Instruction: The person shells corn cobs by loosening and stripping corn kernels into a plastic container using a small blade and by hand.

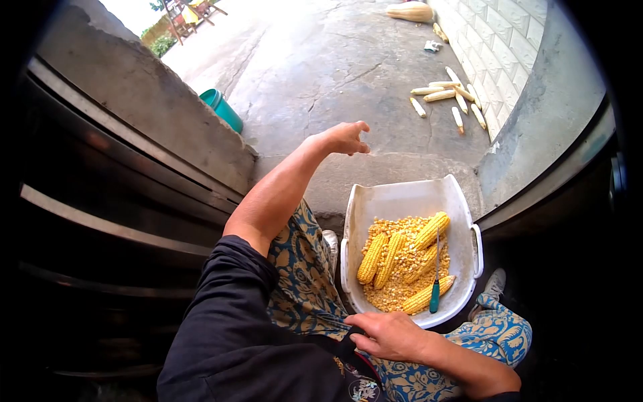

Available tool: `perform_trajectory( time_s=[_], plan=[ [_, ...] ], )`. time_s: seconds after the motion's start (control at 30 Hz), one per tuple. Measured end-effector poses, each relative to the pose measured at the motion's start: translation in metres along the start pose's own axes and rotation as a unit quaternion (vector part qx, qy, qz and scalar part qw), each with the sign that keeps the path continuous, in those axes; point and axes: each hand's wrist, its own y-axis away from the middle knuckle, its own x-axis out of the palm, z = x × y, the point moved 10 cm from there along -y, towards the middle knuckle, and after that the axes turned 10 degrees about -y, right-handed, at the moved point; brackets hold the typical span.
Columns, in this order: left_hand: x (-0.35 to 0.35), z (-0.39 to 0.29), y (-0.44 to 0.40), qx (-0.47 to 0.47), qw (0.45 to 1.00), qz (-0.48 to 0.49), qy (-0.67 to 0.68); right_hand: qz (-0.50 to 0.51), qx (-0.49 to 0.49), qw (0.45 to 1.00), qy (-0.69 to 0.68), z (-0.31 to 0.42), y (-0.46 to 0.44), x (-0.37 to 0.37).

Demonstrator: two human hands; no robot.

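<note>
My left hand [345, 139] reaches forward over the concrete floor, fingers apart and holding nothing. Close to my body, my right hand [388, 335] pinches the hem of the dark shirt [345, 345] between thumb and fingers. Between my legs stands a white tub [395, 194] with side handles. Loose corn kernels [400, 254] cover its bottom, and several yellow corn cobs [389, 260] lie on them. A screwdriver [435, 295] with a green handle leans inside the tub at the right, its thin shaft pointing up.
Several stripped corncobs [440, 96] are scattered by the tiled wall [506, 50]. A squash [410, 11] lies farther back, near a crumpled white scrap [433, 46]. At left, a green bucket [222, 110] stands beside the doorway wall [144, 87]. A wooden chair [184, 17] is outside.
</note>
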Motion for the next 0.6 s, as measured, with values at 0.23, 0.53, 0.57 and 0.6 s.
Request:
perform_trajectory(
  time_s=[0.23, 0.53, 0.57, 0.6],
  plan=[
    [-0.07, 0.081, 0.008, -0.141, 0.959, -0.146, 0.199, 0.001, 0.007, 1.0, 0.014, -0.009, 0.001, -0.005],
    [-0.249, 0.197, 0.133, -0.291, 0.863, -0.375, 0.172, -0.106, 0.042, 0.96, -0.257, 0.002, -0.001, -0.067],
    [-0.26, 0.203, 0.146, -0.301, 0.854, -0.388, 0.172, -0.105, 0.04, 0.96, -0.256, 0.003, -0.002, -0.069],
    [-0.27, 0.214, 0.158, -0.296, 0.845, -0.41, 0.175, -0.083, 0.057, 0.946, -0.31, 0.001, -0.002, -0.063]
  ],
)
